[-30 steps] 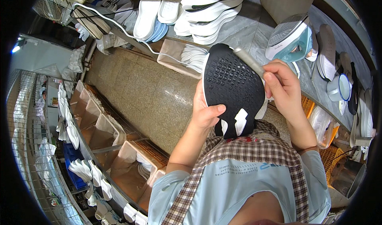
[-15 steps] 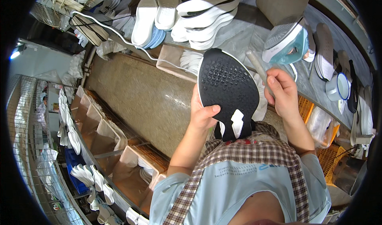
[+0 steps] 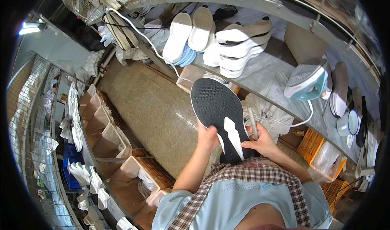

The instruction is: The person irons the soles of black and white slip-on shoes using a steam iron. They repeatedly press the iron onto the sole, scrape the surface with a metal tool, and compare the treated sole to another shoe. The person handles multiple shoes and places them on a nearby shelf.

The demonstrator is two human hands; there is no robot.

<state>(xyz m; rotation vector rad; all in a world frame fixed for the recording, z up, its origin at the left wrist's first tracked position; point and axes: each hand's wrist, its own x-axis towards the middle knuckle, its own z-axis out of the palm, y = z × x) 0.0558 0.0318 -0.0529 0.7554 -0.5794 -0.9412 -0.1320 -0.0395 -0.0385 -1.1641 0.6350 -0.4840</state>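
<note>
A black shoe sole [image 3: 213, 104] with a bumpy tread and a white inlay is held up in front of my apron, tread facing me. My left hand [image 3: 207, 137] grips its left edge, fingers hidden behind it. My right hand [image 3: 262, 141] is closed round a pale grey stick [image 3: 252, 122], which points up beside the sole. The thumb of this hand also rests against the right edge of the sole's narrow part.
White soles [image 3: 243, 47] stand stacked on the grey bench [image 3: 268, 79], near an iron [image 3: 306, 79] and an enamel mug [image 3: 348, 123]. The iron's white cord hangs over the bench edge. Orange crates [image 3: 310, 148] sit below at right; cloth-lined bins [image 3: 126, 173] stand at left.
My right hand has come down and left with the stick, from apart to touching the sole. The sole has tilted to show more of its white inlay. The view has shifted.
</note>
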